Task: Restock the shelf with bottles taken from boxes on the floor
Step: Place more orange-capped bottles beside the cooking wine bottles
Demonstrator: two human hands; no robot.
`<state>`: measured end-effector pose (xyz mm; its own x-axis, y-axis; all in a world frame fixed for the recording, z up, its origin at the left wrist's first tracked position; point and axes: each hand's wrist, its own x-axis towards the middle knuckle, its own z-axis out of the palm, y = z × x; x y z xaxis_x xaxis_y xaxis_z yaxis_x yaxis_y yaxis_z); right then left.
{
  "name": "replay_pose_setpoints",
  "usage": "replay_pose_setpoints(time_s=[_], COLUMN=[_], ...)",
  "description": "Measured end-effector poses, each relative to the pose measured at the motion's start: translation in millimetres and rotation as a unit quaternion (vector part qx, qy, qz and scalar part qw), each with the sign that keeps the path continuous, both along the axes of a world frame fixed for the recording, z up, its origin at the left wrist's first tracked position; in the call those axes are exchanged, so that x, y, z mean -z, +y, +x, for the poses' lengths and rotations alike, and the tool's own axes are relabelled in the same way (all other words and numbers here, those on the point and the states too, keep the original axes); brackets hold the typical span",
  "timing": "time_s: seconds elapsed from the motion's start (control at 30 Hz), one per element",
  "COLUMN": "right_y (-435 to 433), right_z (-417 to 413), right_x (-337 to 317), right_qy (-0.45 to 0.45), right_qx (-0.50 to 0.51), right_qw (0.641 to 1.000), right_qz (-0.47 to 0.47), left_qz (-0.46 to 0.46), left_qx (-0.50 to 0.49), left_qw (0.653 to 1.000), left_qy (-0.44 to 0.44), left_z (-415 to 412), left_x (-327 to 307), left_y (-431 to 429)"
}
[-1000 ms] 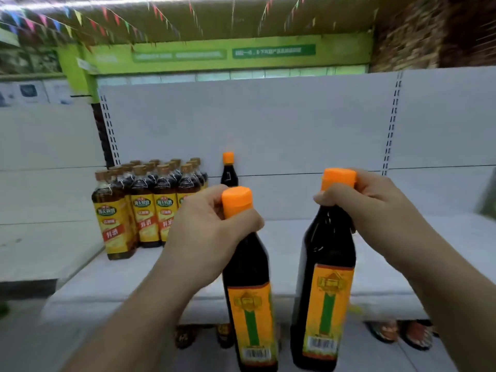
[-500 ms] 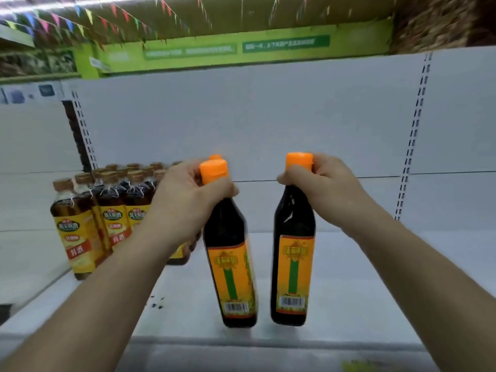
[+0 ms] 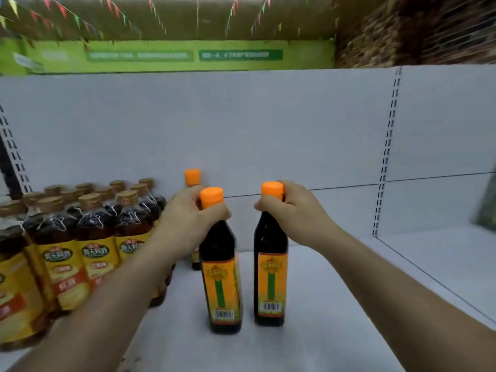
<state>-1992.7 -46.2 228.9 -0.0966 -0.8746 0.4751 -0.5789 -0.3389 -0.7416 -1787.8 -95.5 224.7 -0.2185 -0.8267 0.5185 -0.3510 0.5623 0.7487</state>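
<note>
Two dark glass bottles with orange caps and orange-green labels stand side by side over the white shelf (image 3: 308, 345). My left hand (image 3: 185, 224) grips the neck of the left bottle (image 3: 221, 277) just under its cap. My right hand (image 3: 292, 210) grips the neck of the right bottle (image 3: 271, 272) the same way. Both bottle bases are at the shelf surface, about a hand's width apart. Behind my left hand a third orange-capped bottle (image 3: 192, 177) stands near the back panel, mostly hidden.
A block of several brown-capped bottles with yellow labels (image 3: 88, 248) fills the shelf's left part, close to my left forearm. The white back panel (image 3: 268, 130) rises behind. A shelf seam (image 3: 418, 272) runs along the right, with white shelf surface beyond it.
Both hands have carried the bottles forward and down over the shelf, and the bottles now sit lower and deeper. The view has moved closer to the shelf.
</note>
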Motion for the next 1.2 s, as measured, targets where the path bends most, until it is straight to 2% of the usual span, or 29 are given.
replay_pose_setpoints(time_s=[0.3,0.67,0.8,0.97,1.1,1.2], right_y=[-10,-8,3,23,26,25], right_z=[6,5,-7,-21,-31,-36], right_x=[9,25,36,61,74,83], right_qy=[0.027,0.01,-0.008,-0.066,-0.057,-0.006], right_qx=[0.01,0.015,0.015,0.009,-0.075,-0.124], right_qw=[1.0,1.0,1.0,0.994,0.984,0.973], right_qz=[-0.008,-0.018,0.022,0.092,0.152,0.193], left_qz=[0.011,0.027,0.052,0.072,0.095,0.104], left_qx=[0.041,-0.023,-0.08,-0.095,-0.115,-0.14], left_qw=[0.999,0.997,0.992,0.991,0.988,0.985], left_qy=[0.027,0.067,0.079,0.065,0.024,-0.008], left_z=[-5,-4,7,12,7,3], left_x=[8,33,49,79,100,111], left_y=[-18,1,17,36,42,45])
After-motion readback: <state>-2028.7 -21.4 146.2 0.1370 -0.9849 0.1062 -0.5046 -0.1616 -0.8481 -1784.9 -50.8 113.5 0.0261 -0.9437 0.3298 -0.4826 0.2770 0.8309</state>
